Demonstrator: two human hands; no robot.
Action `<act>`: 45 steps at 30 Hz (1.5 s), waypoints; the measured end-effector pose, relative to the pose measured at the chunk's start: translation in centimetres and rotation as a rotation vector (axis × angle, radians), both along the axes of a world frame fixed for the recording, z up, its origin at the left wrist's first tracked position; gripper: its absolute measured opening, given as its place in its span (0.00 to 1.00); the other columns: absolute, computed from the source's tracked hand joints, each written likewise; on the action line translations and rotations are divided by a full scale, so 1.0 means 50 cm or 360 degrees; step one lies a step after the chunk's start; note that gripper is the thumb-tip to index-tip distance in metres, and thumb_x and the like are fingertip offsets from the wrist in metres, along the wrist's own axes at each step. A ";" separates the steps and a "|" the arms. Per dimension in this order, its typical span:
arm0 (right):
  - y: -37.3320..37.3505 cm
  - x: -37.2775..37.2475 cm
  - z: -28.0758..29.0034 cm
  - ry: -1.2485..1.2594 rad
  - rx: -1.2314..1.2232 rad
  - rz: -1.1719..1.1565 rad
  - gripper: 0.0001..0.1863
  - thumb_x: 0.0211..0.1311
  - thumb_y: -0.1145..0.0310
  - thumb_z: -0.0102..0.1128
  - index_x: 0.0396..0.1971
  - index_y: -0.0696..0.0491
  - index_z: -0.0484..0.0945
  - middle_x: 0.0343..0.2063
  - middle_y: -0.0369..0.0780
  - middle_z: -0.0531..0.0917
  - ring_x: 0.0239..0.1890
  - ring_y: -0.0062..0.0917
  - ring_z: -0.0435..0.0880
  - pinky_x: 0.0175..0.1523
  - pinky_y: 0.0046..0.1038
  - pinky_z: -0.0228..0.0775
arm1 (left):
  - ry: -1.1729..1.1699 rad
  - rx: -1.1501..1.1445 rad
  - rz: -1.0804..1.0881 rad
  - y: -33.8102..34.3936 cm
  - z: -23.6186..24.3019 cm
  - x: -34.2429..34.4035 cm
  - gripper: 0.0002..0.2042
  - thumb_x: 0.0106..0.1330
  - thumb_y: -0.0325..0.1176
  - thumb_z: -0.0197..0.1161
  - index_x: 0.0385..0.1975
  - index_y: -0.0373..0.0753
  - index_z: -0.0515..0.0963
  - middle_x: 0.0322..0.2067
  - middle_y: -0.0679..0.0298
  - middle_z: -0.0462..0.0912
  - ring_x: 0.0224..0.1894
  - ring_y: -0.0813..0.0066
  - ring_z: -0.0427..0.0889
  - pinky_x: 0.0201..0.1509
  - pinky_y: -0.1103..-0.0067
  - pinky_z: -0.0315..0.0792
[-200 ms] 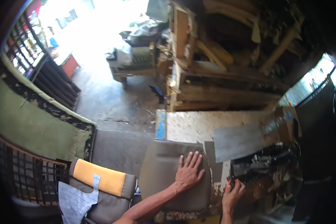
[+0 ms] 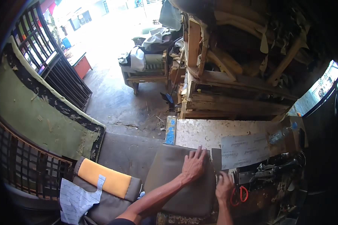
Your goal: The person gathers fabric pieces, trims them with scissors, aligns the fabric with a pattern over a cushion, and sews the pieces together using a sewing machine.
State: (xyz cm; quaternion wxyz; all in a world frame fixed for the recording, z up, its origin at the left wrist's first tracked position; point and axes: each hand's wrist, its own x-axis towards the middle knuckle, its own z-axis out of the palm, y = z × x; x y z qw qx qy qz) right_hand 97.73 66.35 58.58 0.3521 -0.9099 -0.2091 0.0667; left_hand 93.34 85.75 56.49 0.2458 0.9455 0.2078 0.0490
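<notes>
Worn, pale-topped workbench (image 2: 199,129) below rough wooden framing (image 2: 236,103); at its near end we press a rounded, dark-brown upholstered panel (image 2: 193,197).

Our left hand (image 2: 193,167) lies flat near the panel's right edge, gripping nothing; our right hand (image 2: 224,186) curls, blurred, beside that edge, and we cannot tell whether it holds anything. Red looped handles (image 2: 247,193) lie beside it. We judge the smooth, leather-like cover (image 2: 169,157) mostly done, its edge perhaps unfinished; at left, a yellow foam-like strip (image 2: 103,178) lies exposed on a brown cushion (image 2: 109,208).
</notes>
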 end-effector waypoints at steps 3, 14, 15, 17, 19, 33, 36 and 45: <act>0.073 0.024 -0.060 -0.0149 -0.0185 -0.0048 0.15 0.65 0.63 0.65 0.50 0.49 0.84 0.42 0.43 0.79 0.49 0.43 0.78 0.53 0.42 0.72 | -0.0071 -0.0006 0.0006 0.030 -0.031 0.013 0.22 0.63 0.37 0.66 0.56 0.37 0.73 0.52 0.53 0.76 0.57 0.48 0.72 0.59 0.57 0.69; 0.114 -0.023 -0.059 -0.0283 -0.0126 -0.0013 0.15 0.57 0.61 0.73 0.44 0.49 0.87 0.40 0.38 0.79 0.48 0.38 0.74 0.56 0.41 0.66 | -0.0351 -0.0665 0.0363 0.167 0.126 -0.364 0.05 0.66 0.23 0.62 0.38 0.33 0.74 0.29 0.55 0.77 0.32 0.64 0.79 0.39 0.71 0.74; 0.111 -0.027 -0.063 -0.0299 -0.0101 0.0076 0.11 0.58 0.64 0.71 0.40 0.49 0.85 0.40 0.38 0.79 0.49 0.37 0.75 0.55 0.40 0.67 | -0.0353 -0.0688 0.0459 0.185 0.123 -0.430 0.05 0.66 0.23 0.61 0.37 0.33 0.73 0.27 0.56 0.77 0.30 0.70 0.76 0.39 0.73 0.73; 0.117 -0.020 -0.069 -0.0124 0.0298 0.0265 0.05 0.62 0.70 0.65 0.37 0.53 0.81 0.38 0.42 0.81 0.46 0.42 0.80 0.54 0.40 0.71 | -0.0287 -0.0528 0.0637 0.209 0.169 -0.551 0.04 0.67 0.24 0.60 0.35 0.32 0.72 0.27 0.57 0.77 0.30 0.71 0.76 0.39 0.73 0.73; 0.151 -0.019 0.011 -0.0021 0.0550 0.0182 0.09 0.65 0.73 0.59 0.43 0.55 0.76 0.36 0.49 0.81 0.42 0.50 0.82 0.48 0.44 0.74 | -0.0356 -0.0303 0.0877 0.258 0.187 -0.747 0.04 0.69 0.26 0.57 0.33 0.32 0.72 0.25 0.59 0.75 0.29 0.73 0.74 0.37 0.73 0.71; 0.235 -0.237 0.068 0.0458 0.0562 0.0632 0.23 0.70 0.58 0.62 0.62 0.47 0.79 0.46 0.48 0.88 0.47 0.40 0.89 0.45 0.37 0.82 | 0.0386 0.1021 0.1527 0.332 0.487 -1.266 0.15 0.75 0.34 0.54 0.25 0.31 0.70 0.18 0.43 0.74 0.21 0.42 0.75 0.25 0.57 0.63; 0.177 -0.027 -0.048 -0.0096 -0.0002 0.0029 0.28 0.68 0.63 0.62 0.66 0.54 0.71 0.48 0.57 0.84 0.47 0.54 0.85 0.53 0.45 0.78 | 0.1337 0.0801 0.1914 0.346 0.513 -1.292 0.17 0.74 0.47 0.52 0.45 0.43 0.83 0.43 0.47 0.86 0.44 0.44 0.84 0.45 0.56 0.78; 0.079 0.096 -0.096 -0.0295 -0.0735 -0.0210 0.11 0.69 0.60 0.56 0.44 0.45 0.83 0.33 0.50 0.88 0.39 0.50 0.88 0.45 0.49 0.81 | 0.1347 0.0405 0.1960 0.383 0.103 -1.461 0.22 0.71 0.44 0.51 0.48 0.30 0.82 0.46 0.39 0.84 0.47 0.37 0.83 0.53 0.46 0.74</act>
